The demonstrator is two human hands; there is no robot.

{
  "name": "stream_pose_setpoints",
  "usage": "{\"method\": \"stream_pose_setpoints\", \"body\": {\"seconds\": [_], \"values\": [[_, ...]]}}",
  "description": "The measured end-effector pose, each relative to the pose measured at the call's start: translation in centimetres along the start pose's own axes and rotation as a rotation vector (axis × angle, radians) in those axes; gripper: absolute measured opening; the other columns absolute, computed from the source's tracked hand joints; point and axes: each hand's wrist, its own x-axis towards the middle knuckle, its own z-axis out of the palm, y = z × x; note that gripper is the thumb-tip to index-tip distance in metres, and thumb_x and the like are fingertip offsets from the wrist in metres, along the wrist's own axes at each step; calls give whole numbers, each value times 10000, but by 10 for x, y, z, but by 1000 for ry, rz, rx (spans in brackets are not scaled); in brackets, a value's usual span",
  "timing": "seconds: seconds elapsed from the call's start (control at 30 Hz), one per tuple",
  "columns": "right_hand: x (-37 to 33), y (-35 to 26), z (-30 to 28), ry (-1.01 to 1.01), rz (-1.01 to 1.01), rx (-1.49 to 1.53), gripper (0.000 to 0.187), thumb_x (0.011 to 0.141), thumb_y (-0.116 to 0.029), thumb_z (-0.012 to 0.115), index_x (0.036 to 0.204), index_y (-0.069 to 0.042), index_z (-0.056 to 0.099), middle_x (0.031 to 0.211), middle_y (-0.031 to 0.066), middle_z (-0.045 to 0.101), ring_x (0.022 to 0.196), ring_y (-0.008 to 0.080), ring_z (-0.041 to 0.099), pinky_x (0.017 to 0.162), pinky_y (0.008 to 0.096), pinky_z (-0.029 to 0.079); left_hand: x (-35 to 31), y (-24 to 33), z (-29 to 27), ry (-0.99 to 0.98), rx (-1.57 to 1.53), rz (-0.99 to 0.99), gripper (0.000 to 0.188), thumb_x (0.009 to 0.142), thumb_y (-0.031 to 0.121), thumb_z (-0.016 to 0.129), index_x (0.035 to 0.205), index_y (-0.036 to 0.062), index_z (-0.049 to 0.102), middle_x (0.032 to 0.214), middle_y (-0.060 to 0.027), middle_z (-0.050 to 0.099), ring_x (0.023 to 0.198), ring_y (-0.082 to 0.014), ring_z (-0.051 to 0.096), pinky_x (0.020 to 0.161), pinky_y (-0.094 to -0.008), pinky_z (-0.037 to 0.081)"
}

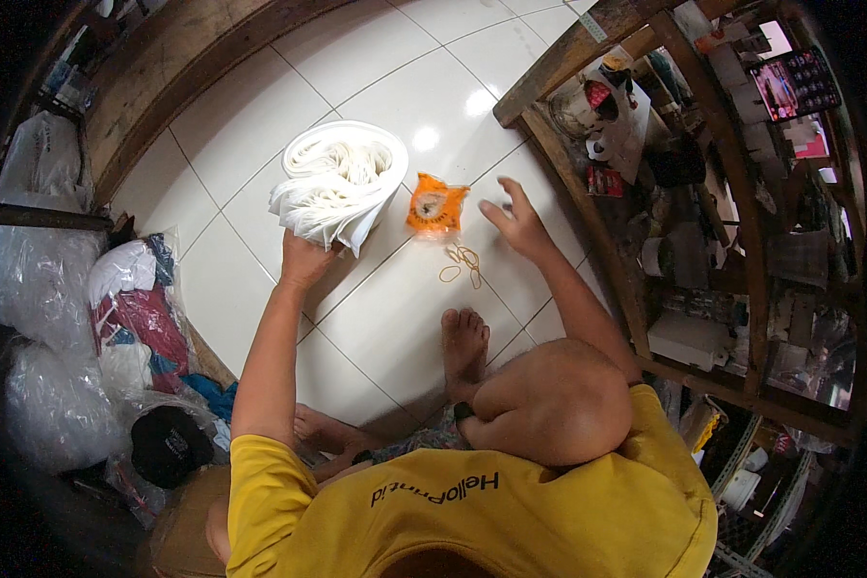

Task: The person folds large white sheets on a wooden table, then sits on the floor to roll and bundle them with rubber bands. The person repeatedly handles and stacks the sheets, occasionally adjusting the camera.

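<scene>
My left hand [306, 258] grips the lower side of a thick white bundle [342, 188], its many thin layers folded and rolled together; it looks like cloth, though the material is hard to tell. Most of the left fingers are hidden beneath it. Just to its right, an orange plastic packet [437, 204] with a see-through window lies on the tiles. Several loose tan rubber bands [473, 260] rest below the packet. My right hand [522, 226] is raised to the right of the packet, fingers apart, holding nothing.
White floor tiles [231, 164] stretch in front of me. On the right stands a wooden shelf frame [588, 207] crowded with items, including a lit screen [795, 85]. Plastic bags [43, 250], bagged clothes and a black cap [170, 446] are piled at left. My bare foot [464, 347] is below the bands.
</scene>
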Motion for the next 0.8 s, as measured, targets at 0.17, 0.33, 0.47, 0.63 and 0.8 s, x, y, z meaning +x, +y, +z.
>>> {"method": "stream_pose_setpoints", "body": {"seconds": [0.17, 0.33, 0.47, 0.63, 0.8], "values": [[64, -28, 25, -194, 55, -115, 1064, 821, -671, 660, 1521, 38, 286, 1437, 348, 423, 1335, 458, 465, 1075, 449, 435, -1, 7, -3, 35, -96, -65, 620, 641, 197, 878, 1226, 150, 677, 1313, -91, 628, 1249, -349, 532, 1084, -449, 420], [89, -61, 65, -336, 252, -372, 1099, 762, -757, 614, 1500, 14, 349, 1432, 333, 409, 1320, 487, 461, 1074, 519, 418, -3, 8, -3, -9, 53, -83, 642, 643, 206, 867, 1249, 153, 663, 1326, -97, 622, 1257, -354, 527, 1094, -451, 419], [91, -70, 88, -254, 302, -491, 939, 776, -678, 635, 1439, -41, 439, 1412, 289, 434, 1286, 478, 487, 1029, 526, 448, -2, 9, -5, 7, -55, -93, 575, 675, 259, 846, 1217, 159, 683, 1315, -98, 630, 1252, -350, 534, 1084, -456, 425], [89, -49, 93, -202, 196, -541, 682, 795, -440, 683, 1305, -10, 541, 1282, 251, 533, 1192, 402, 559, 979, 461, 484, -2, 11, -5, 3, 7, -27, 519, 700, 226, 842, 1193, 154, 699, 1300, -100, 640, 1216, -346, 562, 1053, -448, 451], [61, -65, 38, -193, 69, -146, 446, 828, -243, 663, 1155, 51, 593, 1144, 222, 612, 1130, 326, 605, 951, 407, 488, 4, 36, -15, 0, -91, -113, 517, 718, 212, 838, 1210, 148, 692, 1301, -108, 637, 1215, -353, 563, 1047, -446, 456]]}}
